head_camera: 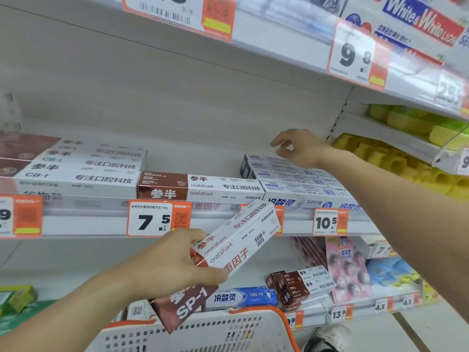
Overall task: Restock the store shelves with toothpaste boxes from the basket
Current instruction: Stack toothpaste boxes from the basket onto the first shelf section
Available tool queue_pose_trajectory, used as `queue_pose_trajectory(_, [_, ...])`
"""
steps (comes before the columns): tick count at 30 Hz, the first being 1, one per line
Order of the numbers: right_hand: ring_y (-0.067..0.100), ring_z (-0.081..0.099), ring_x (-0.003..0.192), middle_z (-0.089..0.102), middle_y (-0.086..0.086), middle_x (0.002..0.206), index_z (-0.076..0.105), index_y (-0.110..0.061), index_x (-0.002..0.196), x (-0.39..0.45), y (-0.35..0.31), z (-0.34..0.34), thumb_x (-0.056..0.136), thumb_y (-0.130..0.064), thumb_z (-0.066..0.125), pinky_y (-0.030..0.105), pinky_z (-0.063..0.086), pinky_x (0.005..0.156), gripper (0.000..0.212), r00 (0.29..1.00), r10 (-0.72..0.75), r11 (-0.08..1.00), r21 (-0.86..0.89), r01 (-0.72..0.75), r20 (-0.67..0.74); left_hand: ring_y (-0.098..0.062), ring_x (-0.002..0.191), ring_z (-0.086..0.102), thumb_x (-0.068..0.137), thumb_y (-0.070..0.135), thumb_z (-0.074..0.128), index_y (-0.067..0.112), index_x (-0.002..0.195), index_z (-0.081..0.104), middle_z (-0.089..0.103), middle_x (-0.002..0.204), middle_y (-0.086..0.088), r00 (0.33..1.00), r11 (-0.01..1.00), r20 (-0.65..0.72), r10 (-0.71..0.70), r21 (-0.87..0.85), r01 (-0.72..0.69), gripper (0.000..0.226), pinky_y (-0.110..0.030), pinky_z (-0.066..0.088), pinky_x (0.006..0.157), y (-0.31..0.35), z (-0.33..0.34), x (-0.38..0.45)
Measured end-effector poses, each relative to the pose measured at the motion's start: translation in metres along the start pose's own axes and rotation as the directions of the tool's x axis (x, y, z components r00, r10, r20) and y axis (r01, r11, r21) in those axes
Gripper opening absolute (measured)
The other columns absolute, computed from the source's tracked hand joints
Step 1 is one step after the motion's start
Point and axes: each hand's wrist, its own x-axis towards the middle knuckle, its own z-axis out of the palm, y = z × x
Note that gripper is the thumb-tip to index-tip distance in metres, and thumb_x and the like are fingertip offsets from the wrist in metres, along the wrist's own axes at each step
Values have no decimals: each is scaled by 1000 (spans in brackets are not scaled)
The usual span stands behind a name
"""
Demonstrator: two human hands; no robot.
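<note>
Right below your left hand (pixel 175 262) sits the basket (pixel 203 334), white mesh with an orange rim, and a brown SP-1 box (pixel 182 308) pokes up from it just under your wrist. Left hand: fingers and thumb curled round the near end of a white oralshark toothpaste box (pixel 238 237). Its long axis runs up and to the right, away from your palm, far end tipped toward the shelf edge (pixel 228 222) by the 7.5 price tag (pixel 149 219). Beyond that far end lies a matching oralshark box (pixel 200 188) flat on the shelf. Farther up and right, your right hand (pixel 299 147) hovers over the blue-white box stack (pixel 291 176), fingers loosely spread, holding nothing, maybe grazing the top box. Left hand is nearer the open slot, so the box likely needs levelling before it slides in.
</note>
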Motion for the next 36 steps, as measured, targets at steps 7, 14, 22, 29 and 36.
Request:
queue_pose_trajectory(7, [6, 68, 103, 74, -8, 108, 72, -20, 115, -95, -93, -13, 80, -43, 75, 19, 52, 90, 42, 885, -312, 908, 381, 172, 345, -33, 93, 74, 78, 36, 82, 19, 121, 66, 76, 110, -7, 981, 993, 194, 24, -117, -1, 49, -35, 59, 77, -2, -13, -7])
queue_pose_trajectory(14, [1, 65, 100, 73, -13, 107, 66, -28, 126, -120, -94, -19, 81, -35, 79, 11, 46, 80, 47, 783, -293, 939, 319, 128, 548, -52, 104, 63, 82, 30, 70, 2, 140, 49, 62, 124, -34, 913, 944, 402, 63, -321, 76, 68, -55, 48, 96, 4, -24, -24])
queue_pose_trajectory(22, [15, 67, 98, 74, -3, 106, 72, -24, 113, -137, -99, -8, 85, -28, 78, 23, 50, 82, 29, 762, -379, 890, 432, 145, 525, -45, 121, 56, 77, 32, 80, 4, 140, 51, 54, 141, -25, 875, 927, 463, 141, -372, 47, 76, -50, 43, 103, -5, -56, -59])
queue_pose_trajectory(29, [12, 66, 111, 73, -8, 116, 70, -22, 117, -122, -112, -15, 86, -39, 69, 29, 50, 99, 35, 927, -312, 815, 560, 149, 208, -35, 97, 73, 77, 26, 82, 9, 123, 59, 72, 115, -17, 889, 828, -444, 109, -455, -328, 54, -41, 62, 77, -4, -87, -81])
queue_pose_trajectory(36, [4, 65, 92, 71, -9, 108, 68, -18, 120, -56, -182, 13, 84, -34, 72, 0, 43, 77, 39, 975, -135, 816, 538, 210, -175, -7, 115, 51, 91, 28, 69, 21, 130, 50, 54, 124, 11, 414, 937, -841, 348, 299, -182, 44, -21, 38, 97, -33, -107, -81])
